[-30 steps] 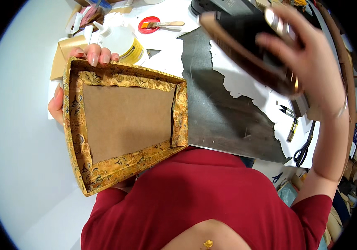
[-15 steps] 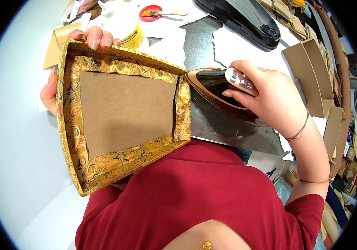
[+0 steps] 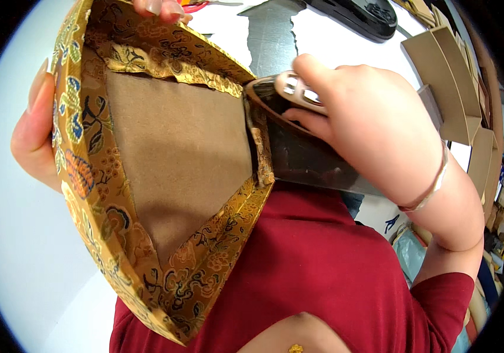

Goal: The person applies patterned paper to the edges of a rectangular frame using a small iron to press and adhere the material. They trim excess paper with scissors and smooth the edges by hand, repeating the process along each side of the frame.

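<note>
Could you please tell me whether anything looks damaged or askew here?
Yes: on the patterned box, the right-hand fabric flap looks crumpled, its edge uneven rather than flat. Beyond it, the dark sheet has a jagged edge, as if torn.

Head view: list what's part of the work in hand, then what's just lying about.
In use:
- patterned tray, in the left hand
- iron, in the right hand
- dark sheet below, perhaps as a work surface

Apparently lying about:
- glossy black unit
- brown board pieces
- small blue tool
</note>
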The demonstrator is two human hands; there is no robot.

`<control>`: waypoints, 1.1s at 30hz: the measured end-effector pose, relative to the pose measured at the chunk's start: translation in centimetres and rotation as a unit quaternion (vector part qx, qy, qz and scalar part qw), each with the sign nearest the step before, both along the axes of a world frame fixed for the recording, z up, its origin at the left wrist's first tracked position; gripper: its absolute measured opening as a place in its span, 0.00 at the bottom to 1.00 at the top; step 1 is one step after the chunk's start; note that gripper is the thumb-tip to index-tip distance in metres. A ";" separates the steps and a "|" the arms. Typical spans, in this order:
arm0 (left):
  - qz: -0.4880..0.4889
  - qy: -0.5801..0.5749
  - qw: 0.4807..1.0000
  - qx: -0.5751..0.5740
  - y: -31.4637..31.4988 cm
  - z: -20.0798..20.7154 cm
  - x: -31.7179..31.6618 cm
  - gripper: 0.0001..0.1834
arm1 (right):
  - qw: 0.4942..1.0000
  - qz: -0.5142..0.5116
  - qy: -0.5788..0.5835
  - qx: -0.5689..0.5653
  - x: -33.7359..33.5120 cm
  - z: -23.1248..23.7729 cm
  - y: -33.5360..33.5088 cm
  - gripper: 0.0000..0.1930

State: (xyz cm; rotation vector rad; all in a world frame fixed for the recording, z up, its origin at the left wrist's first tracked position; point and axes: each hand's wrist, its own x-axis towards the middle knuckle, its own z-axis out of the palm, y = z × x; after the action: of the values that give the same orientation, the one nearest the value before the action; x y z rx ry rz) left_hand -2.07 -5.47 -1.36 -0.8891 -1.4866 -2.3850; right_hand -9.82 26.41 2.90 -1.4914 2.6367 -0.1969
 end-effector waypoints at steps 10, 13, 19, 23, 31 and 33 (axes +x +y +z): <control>-0.055 0.014 0.996 -0.062 -1.7 1.5 -0.9 0.28 | 0.999 -0.039 0.026 0.006 -0.1 0.2 1.7 0.16; -0.058 0.014 0.995 -0.075 -2.4 1.8 -0.9 0.26 | 0.998 -0.058 0.022 0.017 -0.5 0.3 1.7 0.18; -0.118 0.014 0.990 -0.080 -3.5 0.8 -3.4 0.24 | 0.998 -0.066 0.020 0.002 -0.8 0.3 1.8 0.19; -0.161 -0.003 0.982 -0.102 -4.9 1.8 -3.9 0.22 | 0.999 -0.026 0.006 -0.018 -0.8 0.6 0.3 0.19; -0.313 -0.055 0.938 -0.136 -8.2 0.8 -10.6 0.22 | 0.998 0.026 0.056 -0.020 -0.7 -0.5 -3.2 0.17; -0.334 -0.067 0.929 -0.143 -9.0 0.9 -11.4 0.22 | 0.996 0.042 0.070 -0.032 -0.8 -0.9 -3.5 0.16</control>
State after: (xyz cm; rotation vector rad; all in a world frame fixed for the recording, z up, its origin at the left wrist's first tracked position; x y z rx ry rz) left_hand -13.43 -14.42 -0.47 -1.5373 -1.8478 -2.7575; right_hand -10.60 22.94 1.98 -1.6921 2.6912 -0.1760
